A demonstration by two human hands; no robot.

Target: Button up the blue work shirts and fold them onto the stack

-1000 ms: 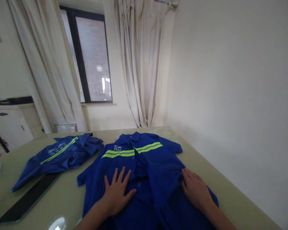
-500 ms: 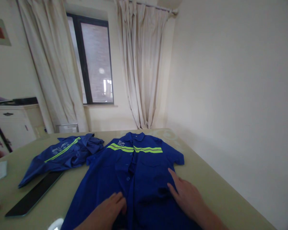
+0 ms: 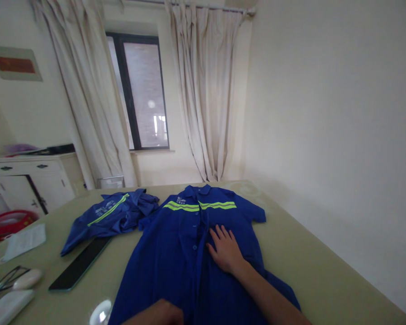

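Observation:
A dark blue short-sleeved work shirt [image 3: 162,257] lies front up on the table, collar away from me, with a yellow-green and grey stripe across its chest. My right hand [image 3: 226,248] rests on the chest beside the button placket, fingers spread and flat. At the bottom edge of the view, my left hand [image 3: 164,312] is over the lower front of the shirt, left of the placket. Only its back and knuckles show; the fingers are hidden. A second blue shirt [image 3: 104,221] with the same stripe lies crumpled to the left.
On the table [image 3: 311,275] at left are a black phone-like slab [image 3: 79,266], glasses [image 3: 10,280], a computer mouse [image 3: 27,279], a white case [image 3: 10,307] and a face mask [image 3: 25,241]. A shiny round object [image 3: 100,312] sits near the front. The wall borders the right side.
My right hand has moved left and farther up the shirt, from its side to beside the placket. My left hand sits lower in view. The view has turned left, showing more of the table's left side.

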